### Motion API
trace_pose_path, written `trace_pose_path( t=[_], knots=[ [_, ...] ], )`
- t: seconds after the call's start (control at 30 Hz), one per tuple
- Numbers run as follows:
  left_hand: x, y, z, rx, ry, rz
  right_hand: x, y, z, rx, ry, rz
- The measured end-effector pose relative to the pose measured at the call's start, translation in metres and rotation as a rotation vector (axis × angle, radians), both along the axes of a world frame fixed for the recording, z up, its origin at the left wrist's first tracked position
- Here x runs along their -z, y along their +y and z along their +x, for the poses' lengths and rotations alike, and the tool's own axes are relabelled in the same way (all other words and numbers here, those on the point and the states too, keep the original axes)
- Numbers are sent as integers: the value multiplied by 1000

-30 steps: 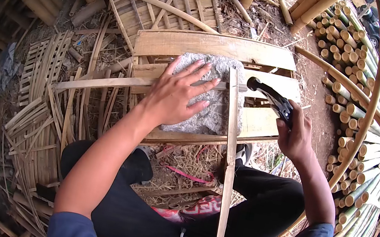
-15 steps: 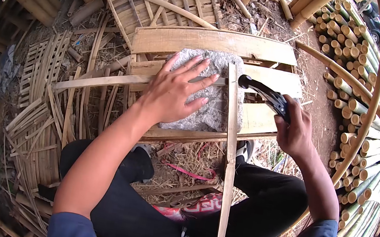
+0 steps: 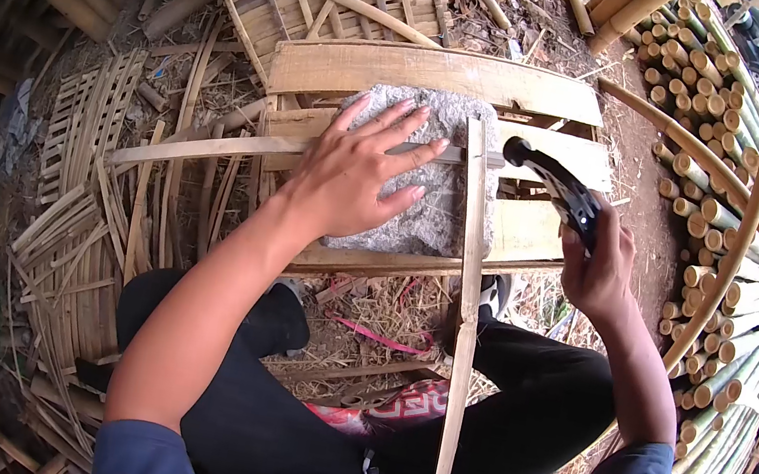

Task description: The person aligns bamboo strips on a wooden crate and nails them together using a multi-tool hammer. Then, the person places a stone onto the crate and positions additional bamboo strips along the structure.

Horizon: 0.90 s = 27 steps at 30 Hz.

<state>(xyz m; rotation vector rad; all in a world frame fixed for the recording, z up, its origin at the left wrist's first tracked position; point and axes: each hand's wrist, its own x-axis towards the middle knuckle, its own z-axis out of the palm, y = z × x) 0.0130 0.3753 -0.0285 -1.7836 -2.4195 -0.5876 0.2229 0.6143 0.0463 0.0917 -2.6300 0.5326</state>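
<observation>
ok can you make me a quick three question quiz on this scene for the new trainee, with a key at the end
1. Multiple choice: what does the right hand hold?
a) a rope
b) a black-and-silver hand tool
c) a cup

2. True or false: the left hand lies over the rough stone block with its fingers spread.

3. Fill in the blank: in the picture, the stacked bamboo poles lie to the ____ of the stone block.

Key: 1. b; 2. true; 3. right
</observation>
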Motion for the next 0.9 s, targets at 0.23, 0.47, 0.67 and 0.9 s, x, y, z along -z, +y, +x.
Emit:
trace_pose_path(
  t=[0.23, 0.47, 0.67, 0.9],
  knots=[
    [-4, 6, -4, 3, 9, 14, -5, 0, 9, -55, -38, 93],
    [-2, 3, 0, 30, 2, 11, 7, 2, 4, 71, -105, 79],
    [0, 4, 3, 32, -21, -10, 12, 8, 3, 62, -243, 178],
    [-1, 4, 0, 4, 4, 3, 7, 13, 7, -102, -74, 266]
  ],
)
